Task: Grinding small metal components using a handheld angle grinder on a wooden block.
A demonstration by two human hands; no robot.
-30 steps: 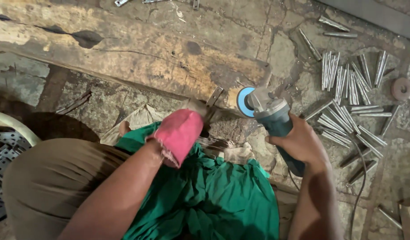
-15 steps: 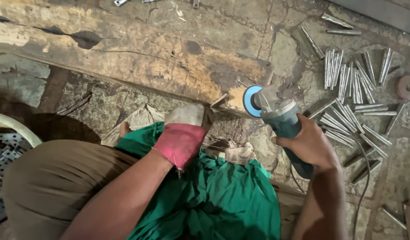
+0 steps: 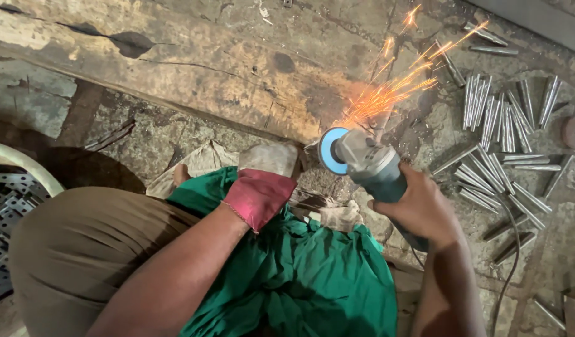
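Note:
My right hand (image 3: 421, 208) grips the teal body of an angle grinder (image 3: 367, 163), whose blue-rimmed disc (image 3: 330, 150) points left toward my other hand. Orange sparks (image 3: 393, 87) fly up and to the right from the disc across the wooden beam (image 3: 194, 56). My left hand (image 3: 262, 184), in a red and grey work glove, is closed low beside the disc against the beam's edge. What it holds is hidden under the glove, apart from a thin bit of metal (image 3: 311, 145) at the disc. A green cloth (image 3: 300, 274) covers my lap.
Many short metal pieces (image 3: 506, 143) lie scattered on the stone floor to the right. A round grinding wheel (image 3: 574, 131) lies at the far right edge. A basket of flat perforated metal plates (image 3: 0, 206) stands at the left. The grinder's cable (image 3: 512, 262) trails down right.
The grinder disc has come down against the piece at my left hand and sparks have begun to fly. My gloved left hand shifted slightly right, closer to the beam's edge.

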